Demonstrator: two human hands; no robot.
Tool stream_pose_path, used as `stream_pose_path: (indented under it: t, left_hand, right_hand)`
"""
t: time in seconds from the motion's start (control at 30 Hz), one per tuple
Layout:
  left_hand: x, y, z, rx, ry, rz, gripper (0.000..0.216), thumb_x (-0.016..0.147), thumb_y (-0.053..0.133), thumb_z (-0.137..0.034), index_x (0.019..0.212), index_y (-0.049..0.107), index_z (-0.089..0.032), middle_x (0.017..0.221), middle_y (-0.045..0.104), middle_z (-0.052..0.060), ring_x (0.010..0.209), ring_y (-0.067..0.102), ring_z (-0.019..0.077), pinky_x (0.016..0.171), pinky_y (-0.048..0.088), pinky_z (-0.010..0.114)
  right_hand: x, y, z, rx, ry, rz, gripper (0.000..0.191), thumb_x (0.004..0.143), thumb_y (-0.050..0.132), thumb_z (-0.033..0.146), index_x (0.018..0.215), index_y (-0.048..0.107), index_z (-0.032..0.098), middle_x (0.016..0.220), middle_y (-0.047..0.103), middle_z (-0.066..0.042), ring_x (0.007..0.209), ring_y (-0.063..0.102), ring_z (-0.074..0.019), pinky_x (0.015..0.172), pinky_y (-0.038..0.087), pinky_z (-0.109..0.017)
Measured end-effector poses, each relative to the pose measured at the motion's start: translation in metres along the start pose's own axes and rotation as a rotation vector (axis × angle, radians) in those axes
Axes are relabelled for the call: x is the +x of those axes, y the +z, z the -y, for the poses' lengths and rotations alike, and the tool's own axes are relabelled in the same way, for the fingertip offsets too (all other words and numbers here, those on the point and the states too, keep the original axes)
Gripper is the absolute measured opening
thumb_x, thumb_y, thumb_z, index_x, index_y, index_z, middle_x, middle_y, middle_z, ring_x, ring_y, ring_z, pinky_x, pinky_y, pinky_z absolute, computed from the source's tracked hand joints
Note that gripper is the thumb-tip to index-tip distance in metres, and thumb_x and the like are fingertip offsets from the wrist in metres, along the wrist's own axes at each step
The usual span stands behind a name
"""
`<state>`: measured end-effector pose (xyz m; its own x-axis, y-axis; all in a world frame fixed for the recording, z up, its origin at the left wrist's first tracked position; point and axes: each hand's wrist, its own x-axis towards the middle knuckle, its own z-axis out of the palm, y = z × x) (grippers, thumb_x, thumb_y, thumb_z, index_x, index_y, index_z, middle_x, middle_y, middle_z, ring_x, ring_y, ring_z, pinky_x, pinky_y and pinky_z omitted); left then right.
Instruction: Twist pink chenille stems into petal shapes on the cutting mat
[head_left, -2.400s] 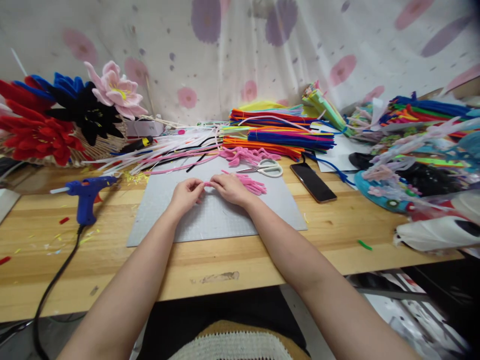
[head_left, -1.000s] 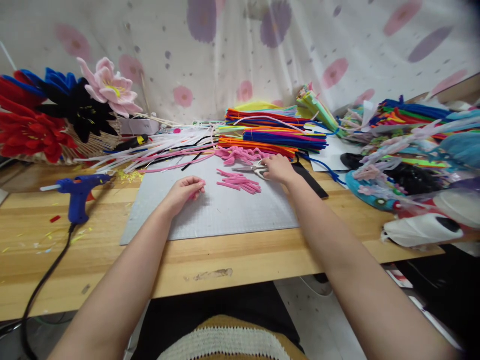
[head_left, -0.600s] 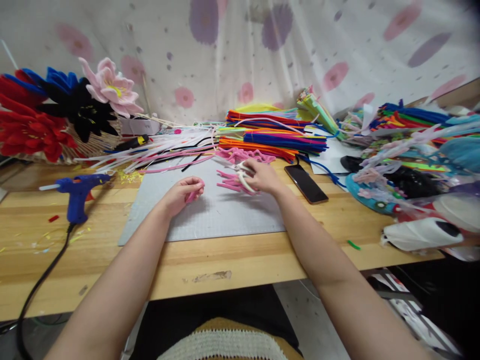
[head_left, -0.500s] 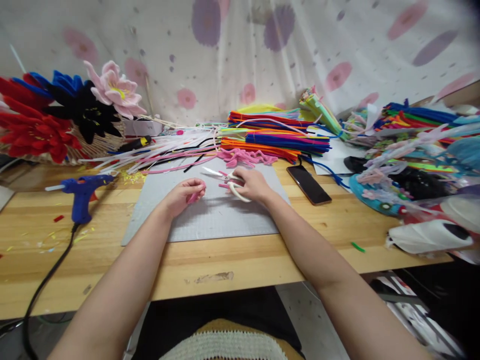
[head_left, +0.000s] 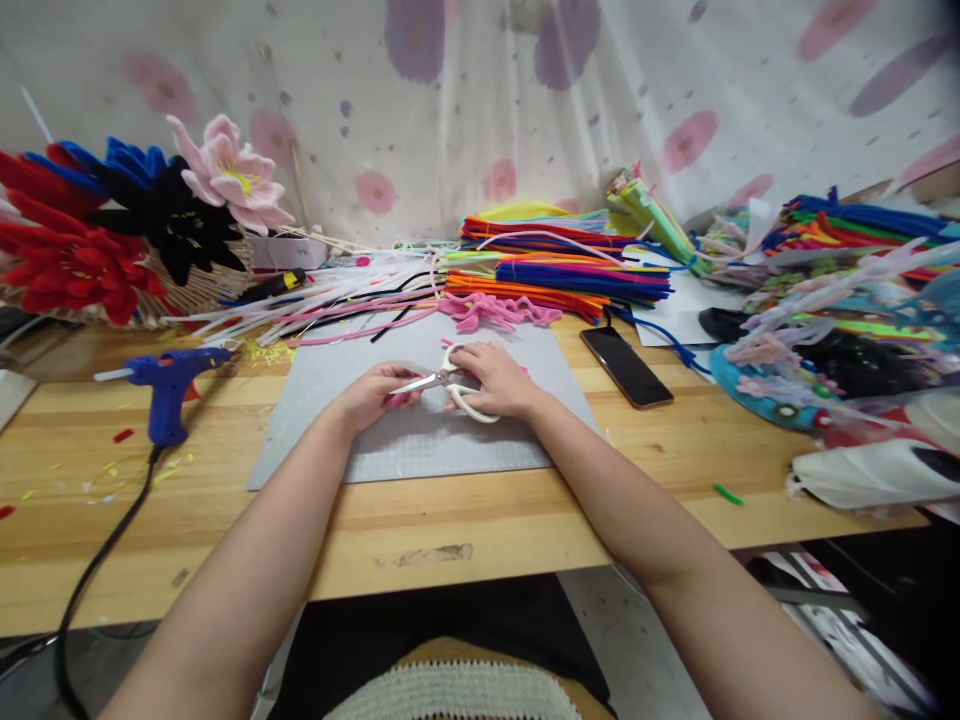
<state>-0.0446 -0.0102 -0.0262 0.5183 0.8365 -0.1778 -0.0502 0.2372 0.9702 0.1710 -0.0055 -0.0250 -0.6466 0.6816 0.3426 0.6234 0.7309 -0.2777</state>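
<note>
My right hand (head_left: 495,380) is closed on a pair of white-handled scissors (head_left: 441,379). Their blades are spread and point left, reaching my left hand. Pinched in the fingers of my left hand (head_left: 373,396) is a pink pipe cleaner piece (head_left: 397,400), mostly hidden by fingers and blade. Both hands are above a grey cutting mat (head_left: 442,455). Short pink bits lie on the mat near my right hand. At the mat's far edge is a heap of bent pink pipe cleaners (head_left: 499,312).
A blue glue gun (head_left: 169,390) stands at left, its cord running off the front edge. Fuzzy flowers (head_left: 232,175) fill the back left. Bundles of coloured pipe cleaners (head_left: 555,280) lie behind the mat. A phone (head_left: 626,367) and a white roll (head_left: 874,475) are at right.
My right hand has turned the scissors and brought their blades to the pink piece in my left hand. The left hand stays nearly in place. The view has shifted slightly.
</note>
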Motion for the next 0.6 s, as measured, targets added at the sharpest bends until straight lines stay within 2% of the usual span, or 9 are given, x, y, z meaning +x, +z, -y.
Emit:
stream_pose_path:
  t: [0.3,0.6]
  left_hand:
    - [0.0001,0.0014,0.0011,0.003,-0.015,-0.011,0.020,0.060,0.066,-0.027,0.070,0.065,-0.010,0.053,0.056,0.001,0.044,0.043,0.0061,0.043,0.026,0.021]
    - [-0.0010,0.0036,-0.0022,-0.021,-0.017,-0.030,0.020,0.054,0.066,-0.024,0.069,0.065,-0.010,0.049,0.056,0.000,0.039,0.040,0.0053,0.040,0.024,0.020]
  right_hand:
    - [0.0013,0.0016,0.0063,-0.007,0.019,0.016,0.068,0.063,0.056,0.067,0.109,0.050,0.018,0.107,0.054,-0.011,0.095,0.046,-0.0251,0.082,0.033,-0.036]
    - [0.0019,0.0004,0.0087,0.008,0.015,0.036,0.060,0.066,0.055,0.064,0.105,0.052,0.018,0.101,0.054,-0.010,0.093,0.046,-0.0235,0.080,0.033,-0.035]
